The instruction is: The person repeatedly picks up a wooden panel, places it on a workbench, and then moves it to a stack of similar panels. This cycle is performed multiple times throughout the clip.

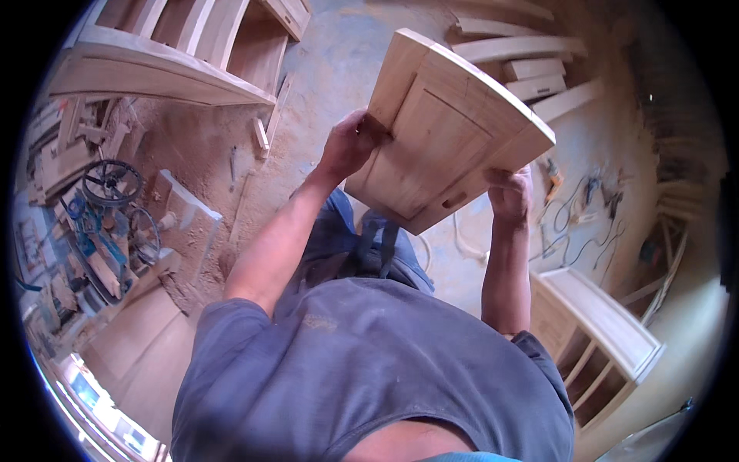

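Observation:
A pale wooden cabinet door (435, 146) with a recessed panel and a small oval slot is held up in front of my body, tilted. My left hand (350, 145) grips its left edge, thumb on the face. On the opposite side my right hand (509, 192) is closed round the edge near the oval slot. The fingers behind the panel are hidden on both sides. One long edge of the door, facing away from me, curves slightly.
A wooden cabinet frame (177, 65) stands at the far left, another (596, 319) at the right. Cut boards (531, 65) lie at the far right. Cords and power tools (581, 196) rest on the floor at right. A machine with a black handwheel (113, 183) is at left, amid sawdust.

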Demonstrator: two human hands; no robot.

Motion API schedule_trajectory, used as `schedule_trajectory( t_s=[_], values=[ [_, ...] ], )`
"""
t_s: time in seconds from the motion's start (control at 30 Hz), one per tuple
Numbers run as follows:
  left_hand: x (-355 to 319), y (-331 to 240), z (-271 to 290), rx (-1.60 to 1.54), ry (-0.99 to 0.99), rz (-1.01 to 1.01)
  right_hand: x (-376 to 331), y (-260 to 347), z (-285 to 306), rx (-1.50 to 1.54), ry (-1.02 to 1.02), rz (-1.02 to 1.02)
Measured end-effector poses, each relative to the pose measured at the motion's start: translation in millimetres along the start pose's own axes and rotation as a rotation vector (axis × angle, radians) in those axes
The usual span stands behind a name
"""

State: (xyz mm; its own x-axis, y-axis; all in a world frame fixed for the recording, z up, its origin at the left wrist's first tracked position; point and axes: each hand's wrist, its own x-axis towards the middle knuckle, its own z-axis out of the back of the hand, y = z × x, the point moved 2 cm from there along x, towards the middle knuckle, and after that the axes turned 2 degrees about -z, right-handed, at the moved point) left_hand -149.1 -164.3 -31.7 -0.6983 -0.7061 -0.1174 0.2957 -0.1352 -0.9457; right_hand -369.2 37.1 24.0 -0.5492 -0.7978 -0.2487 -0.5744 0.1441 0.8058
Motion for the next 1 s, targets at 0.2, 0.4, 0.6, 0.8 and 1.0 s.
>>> schedule_trajectory(
  t_s=[0.2, 0.4, 0.6, 0.8, 1.0],
  values=[
    [74, -11, 68, -0.515, -0.349, 0.022, 181, 12, -64, -0.051, 0.226, -0.085],
    [159, 62, 154, -0.033, -0.607, 0.048, 321, -41, -149, -0.254, 0.168, -0.085],
    [161, 87, 202, 0.077, -0.758, 0.077, 392, -91, -189, -0.533, 0.112, -0.179],
    [184, 74, 236, 0.320, -1.003, -0.024, 470, -123, -223, -0.334, 0.405, -0.316],
    [225, 84, 258, 0.388, -1.140, 0.161, 515, -134, -269, -0.132, 0.612, -0.522]
  ],
)
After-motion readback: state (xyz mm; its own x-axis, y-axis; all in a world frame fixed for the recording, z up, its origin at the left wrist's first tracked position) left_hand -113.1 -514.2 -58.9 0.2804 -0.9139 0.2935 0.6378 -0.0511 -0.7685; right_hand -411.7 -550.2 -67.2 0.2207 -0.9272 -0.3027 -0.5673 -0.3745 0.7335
